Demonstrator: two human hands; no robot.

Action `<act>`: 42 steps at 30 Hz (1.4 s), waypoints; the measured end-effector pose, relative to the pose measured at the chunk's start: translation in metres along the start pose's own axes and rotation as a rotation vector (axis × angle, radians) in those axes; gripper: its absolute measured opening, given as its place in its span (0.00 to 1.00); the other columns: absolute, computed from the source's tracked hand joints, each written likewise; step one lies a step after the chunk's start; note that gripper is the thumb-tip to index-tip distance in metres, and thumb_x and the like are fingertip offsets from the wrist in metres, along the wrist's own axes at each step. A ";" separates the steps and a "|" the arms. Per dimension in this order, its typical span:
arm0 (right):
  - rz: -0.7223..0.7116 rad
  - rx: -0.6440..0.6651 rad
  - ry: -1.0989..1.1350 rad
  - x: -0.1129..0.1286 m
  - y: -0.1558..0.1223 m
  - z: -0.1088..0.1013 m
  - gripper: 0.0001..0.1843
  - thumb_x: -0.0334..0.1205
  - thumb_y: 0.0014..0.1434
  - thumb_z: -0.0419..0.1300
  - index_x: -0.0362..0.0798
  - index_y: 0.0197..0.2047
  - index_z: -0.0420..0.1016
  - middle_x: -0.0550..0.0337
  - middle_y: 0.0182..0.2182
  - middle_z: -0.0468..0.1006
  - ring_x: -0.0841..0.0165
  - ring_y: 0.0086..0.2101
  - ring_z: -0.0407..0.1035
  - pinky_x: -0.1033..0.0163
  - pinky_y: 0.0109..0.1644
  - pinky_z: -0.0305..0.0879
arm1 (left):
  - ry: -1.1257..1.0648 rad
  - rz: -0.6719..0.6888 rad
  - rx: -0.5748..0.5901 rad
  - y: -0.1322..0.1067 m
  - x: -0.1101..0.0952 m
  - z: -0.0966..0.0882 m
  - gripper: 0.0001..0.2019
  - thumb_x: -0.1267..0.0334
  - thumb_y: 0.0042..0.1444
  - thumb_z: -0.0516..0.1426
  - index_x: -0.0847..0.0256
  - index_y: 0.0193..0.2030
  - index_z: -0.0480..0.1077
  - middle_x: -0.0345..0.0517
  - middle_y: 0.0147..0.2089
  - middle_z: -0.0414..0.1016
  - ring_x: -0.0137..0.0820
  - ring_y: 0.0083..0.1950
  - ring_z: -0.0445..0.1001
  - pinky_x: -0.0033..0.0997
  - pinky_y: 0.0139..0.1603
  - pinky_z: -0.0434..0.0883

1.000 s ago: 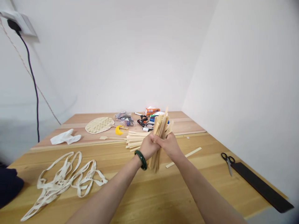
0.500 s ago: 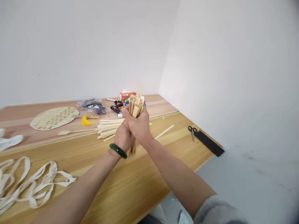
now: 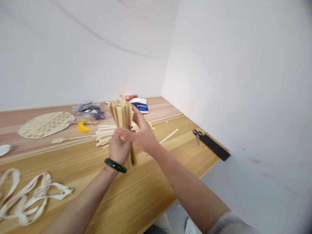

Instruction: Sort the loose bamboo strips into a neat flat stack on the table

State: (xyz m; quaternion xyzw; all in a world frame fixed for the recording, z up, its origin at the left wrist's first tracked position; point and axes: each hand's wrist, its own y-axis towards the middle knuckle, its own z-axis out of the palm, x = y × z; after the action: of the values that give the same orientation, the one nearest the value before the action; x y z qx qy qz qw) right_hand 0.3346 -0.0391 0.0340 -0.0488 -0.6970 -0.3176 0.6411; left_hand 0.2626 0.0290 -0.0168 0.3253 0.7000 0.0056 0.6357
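A bundle of bamboo strips (image 3: 122,113) stands upright, long axis vertical, lower ends down at the worktop (image 3: 151,182). The left hand (image 3: 118,148), with a green bangle (image 3: 115,165) at the wrist, is closed round its lower half. The right hand (image 3: 142,135) cups it from the right, thumb raised, and blur hides how tightly. Just beyond lies a flat pile of strips (image 3: 104,133), with a woven fan (image 3: 45,124) far left and scissors (image 3: 197,135) well right.
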 end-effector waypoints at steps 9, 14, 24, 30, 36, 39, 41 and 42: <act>-0.530 -0.052 -0.465 0.025 0.023 -0.030 0.24 0.47 0.69 0.52 0.54 0.65 0.65 0.55 0.64 0.67 0.62 0.64 0.59 0.49 0.70 0.53 | -0.143 -0.045 -0.019 0.004 -0.008 0.000 0.13 0.60 0.49 0.62 0.60 0.42 0.73 0.43 0.33 0.78 0.36 0.34 0.76 0.34 0.36 0.72; -0.697 0.115 -0.737 0.058 0.040 -0.026 0.24 0.43 0.70 0.48 0.56 0.68 0.62 0.60 0.66 0.65 0.64 0.66 0.56 0.47 0.72 0.49 | -0.227 -0.073 0.004 0.001 -0.011 -0.001 0.14 0.64 0.49 0.63 0.58 0.44 0.73 0.43 0.36 0.79 0.36 0.37 0.76 0.33 0.40 0.72; -0.428 0.273 -0.574 0.061 0.023 -0.030 0.27 0.51 0.69 0.50 0.53 0.68 0.61 0.56 0.67 0.62 0.64 0.66 0.56 0.50 0.70 0.54 | -0.308 -0.088 -0.001 0.001 -0.015 -0.003 0.18 0.67 0.47 0.65 0.59 0.47 0.73 0.44 0.41 0.80 0.39 0.43 0.77 0.34 0.45 0.71; -0.232 0.022 -0.239 0.028 0.012 -0.050 0.35 0.61 0.62 0.57 0.57 0.67 0.62 0.56 0.61 0.72 0.62 0.60 0.66 0.49 0.66 0.59 | -0.363 -0.197 -0.060 0.008 -0.006 -0.008 0.06 0.64 0.51 0.65 0.60 0.32 0.72 0.38 0.27 0.72 0.31 0.29 0.72 0.29 0.35 0.68; 0.305 0.249 -0.322 -0.046 -0.021 -0.052 0.50 0.55 0.50 0.70 0.53 0.70 0.55 0.48 0.64 0.67 0.58 0.64 0.60 0.46 0.68 0.55 | -0.537 -0.326 -0.207 0.033 0.003 -0.021 0.15 0.64 0.59 0.59 0.60 0.22 0.63 0.33 0.19 0.62 0.23 0.22 0.63 0.23 0.29 0.64; 0.295 0.295 -0.358 -0.046 -0.019 -0.037 0.50 0.53 0.51 0.68 0.51 0.71 0.53 0.47 0.64 0.67 0.59 0.64 0.60 0.48 0.68 0.54 | -0.661 -0.414 -0.283 0.039 0.000 -0.028 0.15 0.63 0.61 0.56 0.59 0.23 0.60 0.31 0.19 0.59 0.21 0.20 0.60 0.23 0.28 0.65; 0.278 0.358 -0.461 -0.038 -0.014 -0.022 0.51 0.52 0.51 0.68 0.50 0.72 0.51 0.46 0.63 0.68 0.57 0.62 0.62 0.49 0.65 0.59 | -0.730 -0.482 -0.302 0.036 -0.003 -0.031 0.15 0.62 0.60 0.58 0.59 0.24 0.59 0.30 0.19 0.58 0.21 0.20 0.60 0.23 0.27 0.65; 0.265 0.411 -0.547 -0.034 -0.013 -0.014 0.52 0.51 0.50 0.68 0.50 0.72 0.49 0.46 0.62 0.69 0.56 0.61 0.64 0.50 0.62 0.62 | -0.757 -0.514 -0.304 0.032 -0.005 -0.031 0.16 0.60 0.59 0.59 0.59 0.24 0.59 0.31 0.19 0.58 0.21 0.19 0.61 0.23 0.26 0.65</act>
State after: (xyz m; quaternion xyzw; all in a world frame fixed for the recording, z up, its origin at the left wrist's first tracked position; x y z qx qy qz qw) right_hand 0.3465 -0.0446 -0.0022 -0.0920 -0.8794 -0.0605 0.4631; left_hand 0.2490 0.0650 0.0067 0.0244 0.4685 -0.1684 0.8669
